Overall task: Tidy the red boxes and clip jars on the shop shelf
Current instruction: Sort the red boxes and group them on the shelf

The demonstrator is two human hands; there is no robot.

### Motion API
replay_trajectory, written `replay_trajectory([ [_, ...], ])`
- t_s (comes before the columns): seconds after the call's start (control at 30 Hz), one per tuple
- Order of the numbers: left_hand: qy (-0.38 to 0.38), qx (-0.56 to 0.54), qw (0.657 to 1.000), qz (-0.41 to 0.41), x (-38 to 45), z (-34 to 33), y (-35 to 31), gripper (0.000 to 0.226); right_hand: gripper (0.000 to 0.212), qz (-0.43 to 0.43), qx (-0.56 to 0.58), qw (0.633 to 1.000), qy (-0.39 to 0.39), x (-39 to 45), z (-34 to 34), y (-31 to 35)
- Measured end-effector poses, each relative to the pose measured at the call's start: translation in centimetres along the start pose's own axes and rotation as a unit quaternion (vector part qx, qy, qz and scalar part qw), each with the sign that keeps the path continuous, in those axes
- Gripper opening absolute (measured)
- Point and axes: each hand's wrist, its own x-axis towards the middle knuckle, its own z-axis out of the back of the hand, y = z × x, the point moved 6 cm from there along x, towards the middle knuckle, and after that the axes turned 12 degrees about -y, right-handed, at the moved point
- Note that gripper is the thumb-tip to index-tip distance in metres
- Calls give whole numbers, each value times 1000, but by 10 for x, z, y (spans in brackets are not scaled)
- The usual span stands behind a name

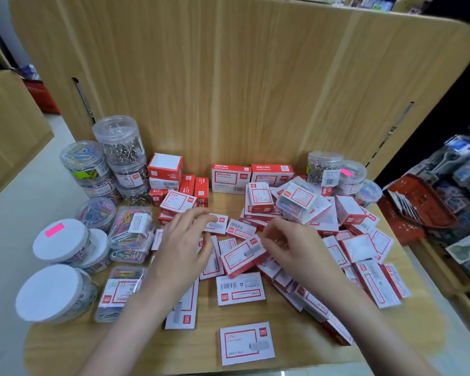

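Note:
Many red-and-white boxes (240,289) lie scattered flat and tilted across the wooden shelf (296,346). A few stand in a neat row at the back (231,176). Clear clip jars (118,139) are stacked at the back left, white-lidded jars (61,240) lie on their sides at the left, and more jars (323,168) stand at the back right. My left hand (183,245) reaches over the middle, its loosely curved fingertips touching a small box (217,223). My right hand (293,248) hovers with relaxed, bent fingers beside a tilted box (242,257).
A tall wooden back panel (242,90) walls the shelf behind. A red shopping basket (415,210) sits at the right edge beside racks of goods (461,185). Flat clear cases of coloured clips (132,232) lie at the left. One box (246,344) lies alone near the front edge.

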Motion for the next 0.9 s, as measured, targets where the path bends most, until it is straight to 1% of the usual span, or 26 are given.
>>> replay_trajectory([
  [0.07,11,-9,1000,1,6,-3,-1,26,5,8,-11,999,-31,3,16,-1],
  [0.13,34,-27,999,1,14,-10,-5,29,6,26,3,997,-76,11,37,3],
  [0.2,65,-48,997,5,25,-21,-12,35,4,63,-8,992,-112,22,53,8],
  [0.27,98,-76,992,14,36,-35,-20,44,4,94,-47,987,-123,37,59,7],
  [0.33,127,-94,987,19,46,-50,-29,51,18,102,-99,985,-96,52,55,-1],
  [0.43,181,-82,979,34,53,-69,-36,57,49,58,-190,980,-2,61,42,-21],
  [0.5,197,-85,976,45,55,-77,-35,61,68,38,-224,972,61,58,32,-33],
  [0.53,194,-90,976,42,55,-78,-36,63,73,38,-227,971,72,55,28,-37],
  [0.57,188,-96,977,34,56,-79,-36,64,75,44,-225,971,68,53,27,-38],
  [0.67,177,-122,976,19,60,-76,-35,64,71,81,-200,976,21,51,31,-39],
  [0.77,181,-136,974,4,63,-73,-35,60,73,90,-119,989,16,48,37,-47],
  [0.83,180,-151,972,16,61,-71,-32,56,74,83,-52,995,18,43,41,-51],
  [0.9,175,-158,971,26,59,-68,-30,55,73,82,-15,997,8,36,46,-54],
])
